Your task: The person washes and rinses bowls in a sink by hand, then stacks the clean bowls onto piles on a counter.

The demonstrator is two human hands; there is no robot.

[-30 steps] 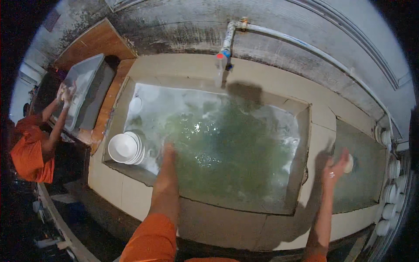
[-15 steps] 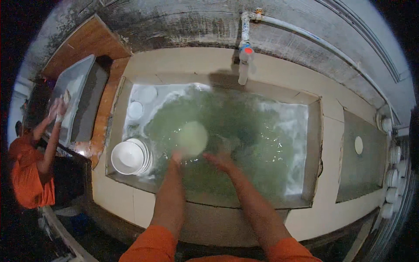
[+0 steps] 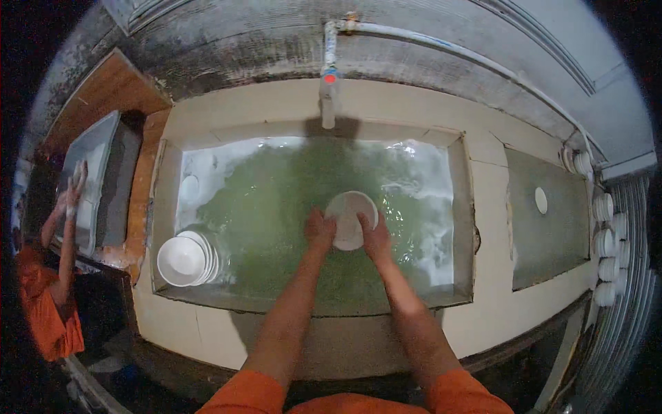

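Note:
Between my two hands is a round white bowl [image 3: 349, 217], held over the middle of a tiled basin [image 3: 463, 228] of cloudy greenish water. My left hand [image 3: 319, 229] grips its left edge with curled fingers. Across from it, my right hand [image 3: 375, 238] clasps the right edge, the thumb lying over the bowl. A stack of white bowls [image 3: 181, 261] leans in the basin's near left corner, partly in the water. Farther back on that side, a pale round piece [image 3: 188, 189] shows in the water.
A tap [image 3: 329, 103] on a white pipe juts over the basin's far edge. To the right is a second, smaller basin [image 3: 545, 248] with a white oval [image 3: 541, 200] in it. White bowls [image 3: 605, 243] line the right edge. Another person's hands [image 3: 74, 190] are over a clear tub [image 3: 93, 172] at left.
My hands have closed on a bowl; before, they were blurred and apart around a pale round shape in the water. My view has shifted, and the other person's hands have moved.

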